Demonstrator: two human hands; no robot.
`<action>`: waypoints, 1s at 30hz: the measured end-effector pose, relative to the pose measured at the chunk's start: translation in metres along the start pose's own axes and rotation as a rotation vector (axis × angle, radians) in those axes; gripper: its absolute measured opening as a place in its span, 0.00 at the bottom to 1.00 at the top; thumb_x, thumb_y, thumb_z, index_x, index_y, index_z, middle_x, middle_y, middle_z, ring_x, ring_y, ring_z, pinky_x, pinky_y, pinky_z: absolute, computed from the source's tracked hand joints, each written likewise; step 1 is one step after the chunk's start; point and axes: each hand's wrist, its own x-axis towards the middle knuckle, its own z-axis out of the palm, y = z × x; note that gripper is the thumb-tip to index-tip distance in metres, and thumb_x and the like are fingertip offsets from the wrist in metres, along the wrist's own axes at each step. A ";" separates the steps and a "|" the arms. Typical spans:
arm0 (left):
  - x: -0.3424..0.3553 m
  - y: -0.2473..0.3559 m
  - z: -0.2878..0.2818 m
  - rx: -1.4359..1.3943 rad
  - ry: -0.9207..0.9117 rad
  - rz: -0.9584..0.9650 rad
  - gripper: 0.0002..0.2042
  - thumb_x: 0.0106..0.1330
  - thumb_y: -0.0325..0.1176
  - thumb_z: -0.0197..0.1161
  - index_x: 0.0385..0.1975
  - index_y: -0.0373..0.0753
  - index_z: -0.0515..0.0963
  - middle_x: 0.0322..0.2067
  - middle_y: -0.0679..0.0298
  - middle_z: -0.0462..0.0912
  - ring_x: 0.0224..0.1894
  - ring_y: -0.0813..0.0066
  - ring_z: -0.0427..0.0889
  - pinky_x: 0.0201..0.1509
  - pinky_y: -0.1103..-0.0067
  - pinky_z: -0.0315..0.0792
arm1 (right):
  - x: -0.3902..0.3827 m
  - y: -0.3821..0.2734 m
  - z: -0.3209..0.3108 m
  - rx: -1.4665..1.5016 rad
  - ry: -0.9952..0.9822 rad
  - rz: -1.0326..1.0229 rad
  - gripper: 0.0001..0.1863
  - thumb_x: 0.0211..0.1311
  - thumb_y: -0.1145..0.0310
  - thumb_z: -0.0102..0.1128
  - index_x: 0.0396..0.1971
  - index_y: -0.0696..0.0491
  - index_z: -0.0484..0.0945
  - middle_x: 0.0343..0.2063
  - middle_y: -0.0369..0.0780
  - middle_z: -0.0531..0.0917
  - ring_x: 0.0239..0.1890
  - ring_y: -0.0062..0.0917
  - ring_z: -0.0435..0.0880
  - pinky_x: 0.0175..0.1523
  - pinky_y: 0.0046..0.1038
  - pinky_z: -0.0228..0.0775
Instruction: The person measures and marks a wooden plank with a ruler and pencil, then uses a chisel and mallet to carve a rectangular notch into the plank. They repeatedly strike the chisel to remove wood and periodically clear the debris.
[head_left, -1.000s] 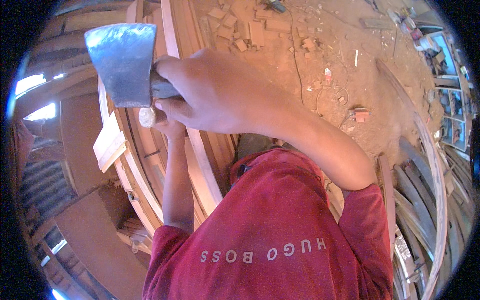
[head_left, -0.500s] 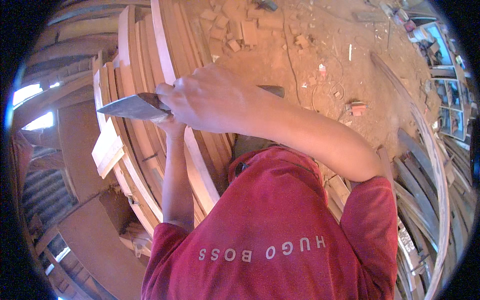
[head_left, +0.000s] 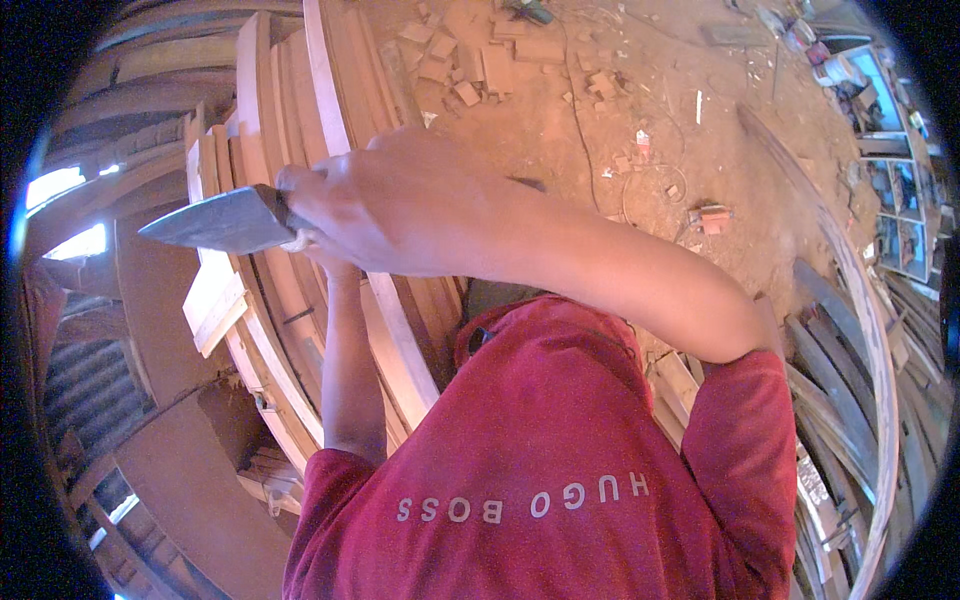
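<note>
A steel axe head (head_left: 225, 222) is turned nearly edge-on, pointing left above stacked boards. My right hand (head_left: 400, 205) grips the axe, its fingers curled near the head, with a short end of the tool showing beyond my wrist. My left hand (head_left: 334, 256) is mostly hidden behind it, closed around a pale rod (head_left: 300, 240) just under the axe head. The stack of long wooden boards (head_left: 287, 120) runs beneath both hands, with short offcuts (head_left: 215, 310) on its left side.
Scattered wood blocks (head_left: 485, 65), an orange tool (head_left: 712, 220) and cords lie on the dirt floor (head_left: 650, 110). Long weathered planks (head_left: 840, 400) lean at the right. A cluttered shelf unit (head_left: 895, 200) stands at far right, dark timbers and sheeting at left.
The axe head has turned from showing its broad face to nearly edge-on and dropped lower, then shifted left with my right hand. My left hand stays beneath it.
</note>
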 end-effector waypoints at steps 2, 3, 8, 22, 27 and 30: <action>0.002 -0.002 0.003 0.003 -0.004 0.001 0.17 0.60 0.27 0.64 0.48 0.34 0.70 0.39 0.62 0.79 0.36 0.75 0.79 0.35 0.78 0.77 | -0.003 0.001 0.011 -0.013 0.038 -0.023 0.15 0.59 0.59 0.60 0.35 0.57 0.75 0.21 0.45 0.83 0.22 0.40 0.85 0.25 0.37 0.77; 0.002 -0.004 0.001 0.006 -0.010 -0.007 0.17 0.60 0.27 0.64 0.48 0.35 0.70 0.39 0.62 0.79 0.36 0.75 0.79 0.35 0.78 0.77 | -0.003 0.004 0.015 -0.050 0.012 -0.026 0.16 0.59 0.59 0.60 0.36 0.57 0.74 0.21 0.46 0.83 0.21 0.40 0.85 0.24 0.38 0.77; -0.002 -0.004 -0.002 0.000 -0.004 -0.021 0.17 0.60 0.26 0.64 0.49 0.35 0.70 0.39 0.62 0.79 0.36 0.74 0.79 0.36 0.78 0.77 | 0.001 0.001 -0.001 -0.040 0.000 -0.028 0.15 0.59 0.61 0.60 0.37 0.57 0.74 0.21 0.46 0.83 0.21 0.39 0.85 0.24 0.38 0.77; -0.001 -0.053 -0.037 -0.102 -0.091 -0.041 0.25 0.62 0.35 0.67 0.55 0.34 0.67 0.47 0.60 0.77 0.49 0.69 0.76 0.56 0.71 0.71 | -0.017 0.000 0.020 -0.052 -0.048 0.053 0.13 0.61 0.66 0.57 0.42 0.56 0.73 0.24 0.45 0.84 0.24 0.36 0.86 0.27 0.38 0.78; -0.006 0.012 -0.005 -0.090 -0.061 -0.243 0.18 0.65 0.30 0.64 0.53 0.35 0.71 0.47 0.63 0.77 0.42 0.75 0.76 0.46 0.75 0.74 | -0.017 0.009 0.005 -0.061 -0.169 0.164 0.15 0.61 0.65 0.57 0.44 0.58 0.74 0.25 0.48 0.84 0.28 0.41 0.85 0.33 0.39 0.79; -0.007 0.030 0.021 -0.125 0.114 -0.068 0.16 0.65 0.28 0.61 0.50 0.32 0.71 0.40 0.62 0.79 0.35 0.78 0.78 0.31 0.81 0.74 | -0.031 0.014 -0.001 0.204 -0.112 0.330 0.20 0.58 0.62 0.62 0.45 0.60 0.74 0.31 0.52 0.83 0.35 0.43 0.85 0.40 0.39 0.78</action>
